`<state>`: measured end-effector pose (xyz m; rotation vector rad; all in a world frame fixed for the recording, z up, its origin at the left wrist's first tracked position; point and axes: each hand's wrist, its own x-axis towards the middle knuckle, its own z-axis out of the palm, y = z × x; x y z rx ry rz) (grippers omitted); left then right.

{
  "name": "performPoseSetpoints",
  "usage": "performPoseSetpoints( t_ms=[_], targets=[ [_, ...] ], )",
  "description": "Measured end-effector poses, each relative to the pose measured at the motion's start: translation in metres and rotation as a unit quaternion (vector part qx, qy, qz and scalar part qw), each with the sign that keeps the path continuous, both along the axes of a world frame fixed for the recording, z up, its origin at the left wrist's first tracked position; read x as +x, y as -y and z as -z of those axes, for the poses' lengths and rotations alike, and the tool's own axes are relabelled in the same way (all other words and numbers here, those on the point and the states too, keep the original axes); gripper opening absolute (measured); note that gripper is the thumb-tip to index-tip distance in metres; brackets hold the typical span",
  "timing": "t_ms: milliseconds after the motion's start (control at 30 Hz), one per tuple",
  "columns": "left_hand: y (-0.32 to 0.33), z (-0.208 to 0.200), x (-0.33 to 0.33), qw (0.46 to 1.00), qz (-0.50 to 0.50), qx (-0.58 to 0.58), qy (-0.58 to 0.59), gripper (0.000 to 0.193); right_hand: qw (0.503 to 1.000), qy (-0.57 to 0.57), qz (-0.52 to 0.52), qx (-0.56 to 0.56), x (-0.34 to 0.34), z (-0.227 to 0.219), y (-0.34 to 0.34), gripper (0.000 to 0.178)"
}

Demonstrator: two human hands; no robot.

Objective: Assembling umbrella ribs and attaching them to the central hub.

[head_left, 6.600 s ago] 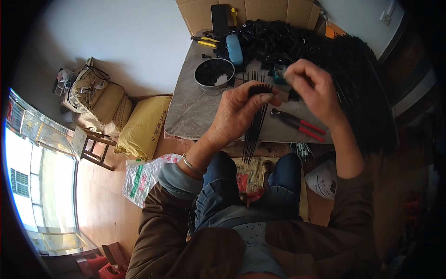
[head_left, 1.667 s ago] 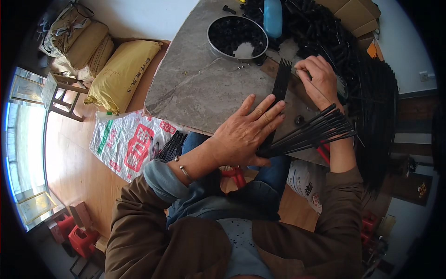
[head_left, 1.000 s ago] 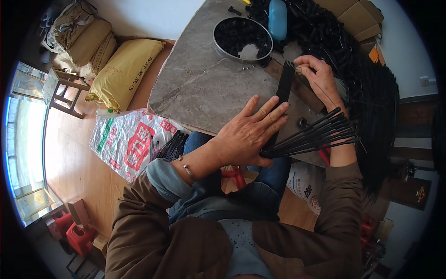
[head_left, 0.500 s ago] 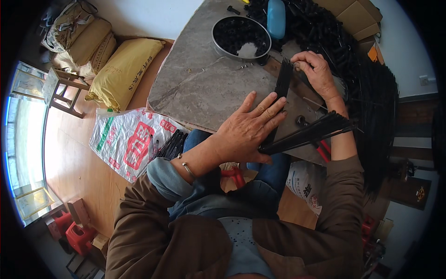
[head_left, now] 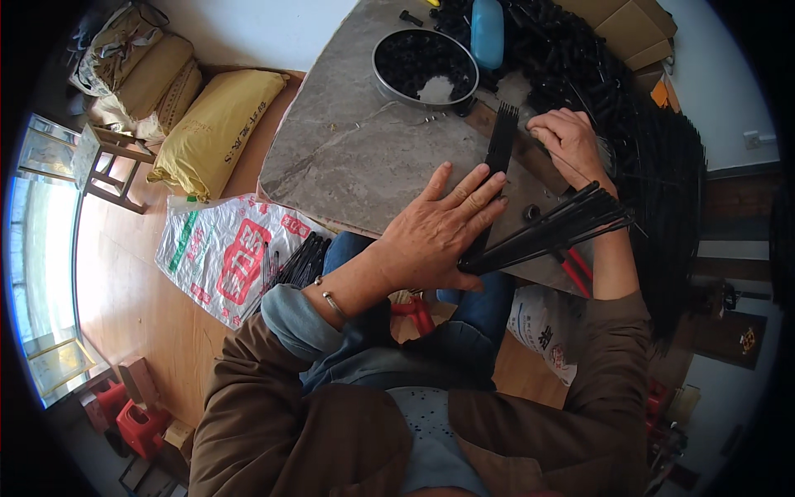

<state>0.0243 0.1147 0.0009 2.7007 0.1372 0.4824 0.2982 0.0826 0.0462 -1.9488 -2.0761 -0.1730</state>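
My left hand [head_left: 443, 219] lies flat with its fingers spread, pressing on a flat row of thin black rods [head_left: 501, 137] whose tips stand apart like comb teeth. From beside its thumb a fanned bundle of black rods [head_left: 542, 232] reaches right, toward my right forearm. My right hand [head_left: 571, 145] is closed just right of the row's tips, apart from them. What looks like a thin rod [head_left: 573, 169] runs along its palm; the fingertips partly hide it. Red-handled pliers [head_left: 573, 273] lie under the fanned bundle at the table edge.
A round metal pan [head_left: 426, 70] of small black parts and white powder stands on the stone-look table [head_left: 323, 141]. Beside it are a blue case [head_left: 487, 33] and a heap of black parts [head_left: 571, 58]. Long black rods [head_left: 671, 190] hang over the right side. A yellow sack [head_left: 219, 128] leans at left.
My right hand has drawn back slightly right and down from the tips of the rod row. My left hand stays pressed on the row. The view has shifted a little.
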Motion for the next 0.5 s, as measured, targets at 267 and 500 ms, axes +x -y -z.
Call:
performPoseSetpoints(
  t_ms=[267,500],
  targets=[
    [0.000,-0.004,0.002,1.000,0.007,-0.014,-0.008,0.099,0.967,-0.090,0.231,0.057,0.035,-0.026,0.022,0.016],
    [0.001,-0.005,0.002,1.000,0.020,0.001,-0.015,0.102,0.953,-0.089,0.286,-0.043,0.050,-0.028,0.056,0.018]
  ],
)
